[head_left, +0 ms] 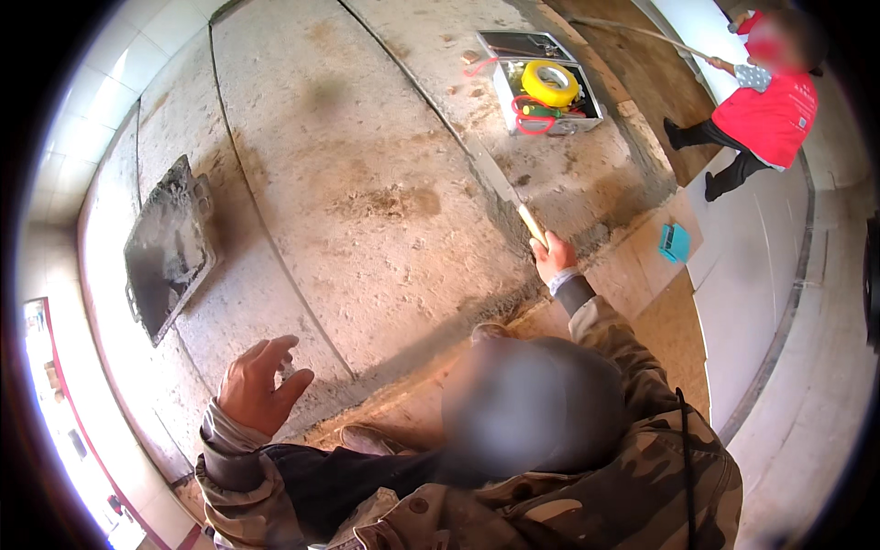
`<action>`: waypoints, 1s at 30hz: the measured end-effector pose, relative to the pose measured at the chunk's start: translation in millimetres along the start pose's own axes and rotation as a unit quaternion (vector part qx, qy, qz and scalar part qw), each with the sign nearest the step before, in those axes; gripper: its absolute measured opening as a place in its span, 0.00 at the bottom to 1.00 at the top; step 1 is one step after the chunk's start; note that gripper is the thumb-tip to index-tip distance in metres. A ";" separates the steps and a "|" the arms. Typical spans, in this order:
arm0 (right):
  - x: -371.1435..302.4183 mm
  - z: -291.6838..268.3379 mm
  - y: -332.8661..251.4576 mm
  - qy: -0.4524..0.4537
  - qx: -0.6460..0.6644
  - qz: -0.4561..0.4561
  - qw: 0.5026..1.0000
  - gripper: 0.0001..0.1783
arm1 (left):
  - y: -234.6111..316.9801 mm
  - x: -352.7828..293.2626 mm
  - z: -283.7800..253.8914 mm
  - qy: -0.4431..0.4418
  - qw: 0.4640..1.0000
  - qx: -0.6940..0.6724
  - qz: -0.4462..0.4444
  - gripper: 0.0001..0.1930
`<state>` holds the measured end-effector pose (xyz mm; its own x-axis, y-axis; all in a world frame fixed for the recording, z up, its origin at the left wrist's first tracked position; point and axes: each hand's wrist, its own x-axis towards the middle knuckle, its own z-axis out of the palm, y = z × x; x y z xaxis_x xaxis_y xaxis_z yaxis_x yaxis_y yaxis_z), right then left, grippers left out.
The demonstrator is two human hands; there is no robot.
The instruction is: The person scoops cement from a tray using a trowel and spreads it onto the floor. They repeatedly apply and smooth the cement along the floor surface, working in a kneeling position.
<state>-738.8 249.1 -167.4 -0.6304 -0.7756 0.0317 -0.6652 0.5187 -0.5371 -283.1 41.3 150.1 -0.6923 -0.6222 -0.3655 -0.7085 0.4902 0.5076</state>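
1. Rough concrete slabs (pixel 312 137), split by dark straight grooves, spread across most of the view, with a white tiled wall (pixel 87 105) beyond their far left corner.
2. Near the right edge of the slabs, the person's right grip (pixel 554 258) is closed around the pale handle of a long-bladed tool (pixel 495 174). Its grey blade points away toward the far edge; whether it touches the concrete I cannot tell.
3. Over the near left part of the slabs, the left grip (pixel 257 390) has its fingers curled loosely, with the thumb apart from them.
4. Toward the far right corner, close to the blade's tip, an open metal box (pixel 570 125) carries a roll of yellow tape (pixel 550 84), red-handled scissors (pixel 534 116) and a green-handled tool (pixel 544 111).
5. By the left edge is a black tub (pixel 158 234), smeared with grey residue.
6. Between tub and blade, a dark brown stain (pixel 390 202) marks the concrete.
7. Off the right edge, a small turquoise packet (pixel 675 242) lies on a pale strip.
8. Past the far right corner, a co-worker in a red vest (pixel 765 119) holds a long pole (pixel 642 34).
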 end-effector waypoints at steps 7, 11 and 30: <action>-1.4 6.4 -2.2 0.007 -0.017 -0.003 1.000 0.20 | -0.4 0.6 0.7 0.012 1.000 -0.006 0.007 0.22; -0.8 7.9 3.4 0.017 -0.023 -0.020 0.999 0.20 | 1.2 -2.7 1.4 -0.002 1.000 -0.012 -0.008 0.22; -140.3 -11.1 44.2 -0.196 0.235 0.223 0.926 0.29 | 9.6 -10.6 -5.0 -0.014 1.000 -0.005 0.016 0.22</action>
<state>-684.2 384.8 -186.3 -0.5463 -0.6399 -0.5405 -0.0678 0.6770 -0.7329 -281.9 49.5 162.8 -0.7181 -0.5885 -0.3714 -0.6849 0.5026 0.5276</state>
